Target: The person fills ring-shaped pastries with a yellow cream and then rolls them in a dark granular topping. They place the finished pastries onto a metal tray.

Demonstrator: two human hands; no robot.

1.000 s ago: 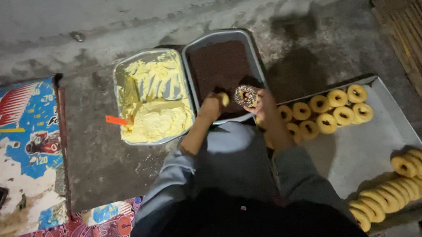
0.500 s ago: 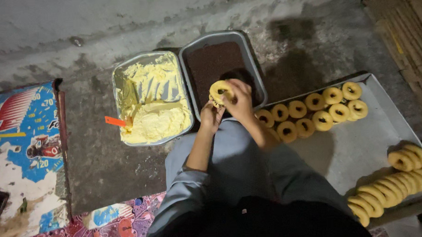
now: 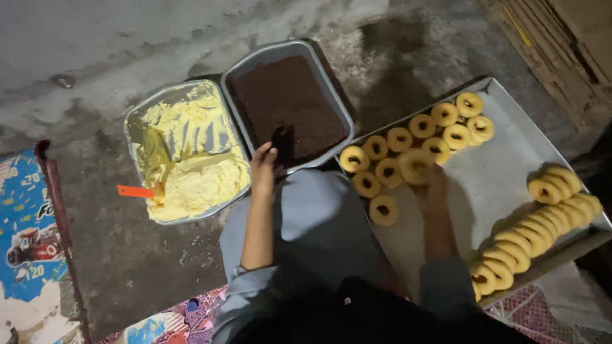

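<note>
My right hand (image 3: 434, 186) reaches onto the large metal tray (image 3: 506, 175) and its fingers are on a pale ring donut (image 3: 414, 164) among several donuts lying flat there. My left hand (image 3: 264, 168) hovers at the near rim of a tray of dark chocolate sprinkles (image 3: 287, 105), fingers apart and holding nothing. Next to that tray on the left sits a tray of yellow cream (image 3: 187, 162). My knee in grey trousers (image 3: 314, 219) lies between the two arms.
An orange spatula handle (image 3: 134, 191) sticks out of the cream tray's left side. A row of donuts stands on edge (image 3: 555, 214) at the large tray's right end. A colourful mat (image 3: 16, 229) lies at left, cardboard (image 3: 559, 34) at the top right.
The donut was held over the sprinkles tray in both hands. My right hand has carried it right and down to the large tray; my left hand has let go and stays by the sprinkles.
</note>
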